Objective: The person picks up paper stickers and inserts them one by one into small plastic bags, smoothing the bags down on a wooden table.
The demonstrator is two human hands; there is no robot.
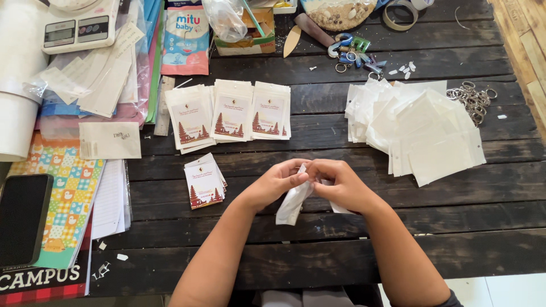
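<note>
My left hand [277,182] and my right hand [336,183] meet over the middle of the dark wooden table [318,250]. Together they pinch a small clear plastic pouch [293,203] that hangs down between them; part of it is hidden by the fingers. Left of my hands lies a small stack of printed white cards [204,181]. Three more rows of the same cards [232,112] lie farther back. A heap of plain white pouches [421,128] sits to the right.
Metal key rings [474,98] lie at the far right. A digital scale [79,25], papers, a black phone [23,218] and a checked booklet [65,199] crowd the left side. Key charms [352,52], a tape roll [400,14] and a box stand along the back.
</note>
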